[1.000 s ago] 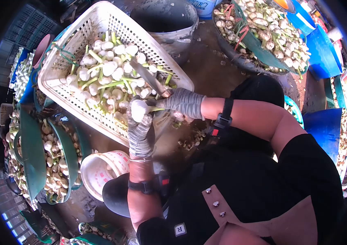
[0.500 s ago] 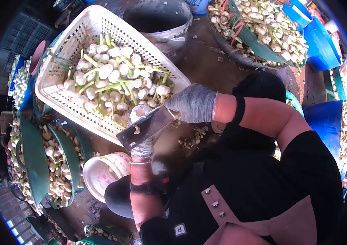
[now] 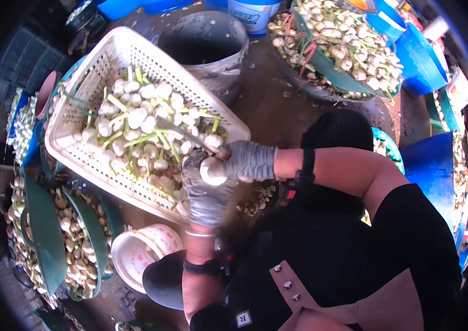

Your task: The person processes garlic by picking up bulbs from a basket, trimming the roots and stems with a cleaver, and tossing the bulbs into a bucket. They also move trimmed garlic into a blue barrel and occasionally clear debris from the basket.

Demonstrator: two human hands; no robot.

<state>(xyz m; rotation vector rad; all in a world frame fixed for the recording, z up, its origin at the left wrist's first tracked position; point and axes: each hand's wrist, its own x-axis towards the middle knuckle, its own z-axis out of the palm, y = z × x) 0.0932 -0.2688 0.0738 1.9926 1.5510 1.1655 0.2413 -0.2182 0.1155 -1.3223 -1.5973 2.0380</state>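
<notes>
My left hand [image 3: 206,193], in a grey glove, is closed around a white garlic bulb [image 3: 213,171] just beyond the near corner of a white plastic basket. My right hand [image 3: 250,160], gloved alike, grips a knife [image 3: 187,134], its handle mostly hidden in the fist. The blade points away to the upper left, seen nearly edge-on, above the basket's contents. Both hands are close together, with the right fingers beside the bulb. Inside the white basket [image 3: 82,150] lies a heap of garlic bulbs [image 3: 137,117] with short green stems.
A dark bucket [image 3: 231,69] stands behind the basket. Piled garlic [image 3: 350,41] fills a large tub at upper right. Green baskets [image 3: 44,237] of garlic are at left, near a white bucket [image 3: 129,256]. Blue tubs [image 3: 427,165] line the right. Peel scraps [image 3: 259,199] litter the floor.
The knife has swung from lying broad-side across the bulb to pointing up and away over the basket. My left hand has turned, bringing the bulb into clearer sight. The whole view has shifted slightly.
</notes>
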